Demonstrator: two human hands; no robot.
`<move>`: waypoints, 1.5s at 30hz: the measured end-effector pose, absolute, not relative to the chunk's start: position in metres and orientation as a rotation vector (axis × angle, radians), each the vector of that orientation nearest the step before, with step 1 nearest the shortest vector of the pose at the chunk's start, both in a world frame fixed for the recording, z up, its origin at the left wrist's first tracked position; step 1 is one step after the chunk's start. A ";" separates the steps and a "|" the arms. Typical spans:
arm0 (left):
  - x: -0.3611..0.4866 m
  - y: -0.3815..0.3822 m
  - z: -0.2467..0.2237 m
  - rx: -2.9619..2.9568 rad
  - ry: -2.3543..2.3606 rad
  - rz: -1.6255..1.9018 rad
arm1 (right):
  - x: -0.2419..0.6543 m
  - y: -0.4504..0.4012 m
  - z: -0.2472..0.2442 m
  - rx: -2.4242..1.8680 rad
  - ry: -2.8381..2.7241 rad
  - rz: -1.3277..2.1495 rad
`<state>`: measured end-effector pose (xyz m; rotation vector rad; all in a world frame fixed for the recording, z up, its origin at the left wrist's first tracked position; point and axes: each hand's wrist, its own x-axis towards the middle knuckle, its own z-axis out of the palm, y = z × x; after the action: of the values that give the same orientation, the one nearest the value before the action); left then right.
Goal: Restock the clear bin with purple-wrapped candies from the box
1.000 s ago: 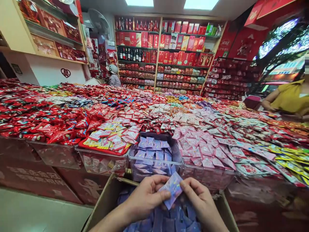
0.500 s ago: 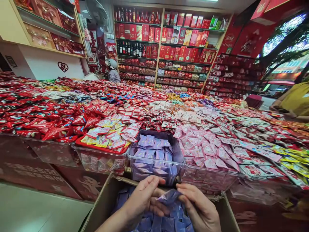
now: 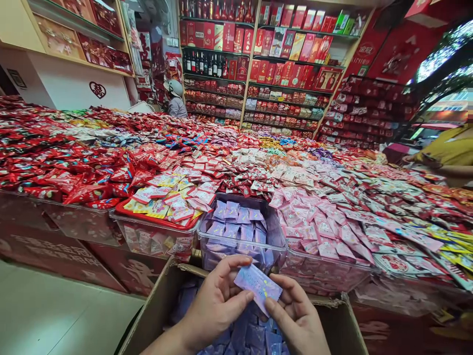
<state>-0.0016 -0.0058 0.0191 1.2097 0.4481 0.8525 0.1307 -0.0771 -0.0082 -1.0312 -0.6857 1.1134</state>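
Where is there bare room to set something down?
Bare floor shows at left, between the counter front and the cardboard box. Beside the purple packets, their bin shows a narrow gap at right. Crowded: the heaped packets beyond, and the filled box under the left hand and right hand.

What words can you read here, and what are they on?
"囍": dark red heart-shaped sticker on the smooth white wall.
"金冠": red wall panel, right side.
Too blurred: pale lettering on the red counter front.
Too small: print on the shiny lilac rectangular packet between left hand and right hand, and on the red rectangular boxes behind.
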 end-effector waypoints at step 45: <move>-0.002 0.002 0.009 0.886 0.612 0.799 | 0.166 -0.064 0.039 -1.197 -2.067 -0.391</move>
<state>-0.0020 0.0024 0.0088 0.8862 0.6116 0.7987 0.1660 -0.0641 0.0394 -1.1974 -2.0672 -0.3906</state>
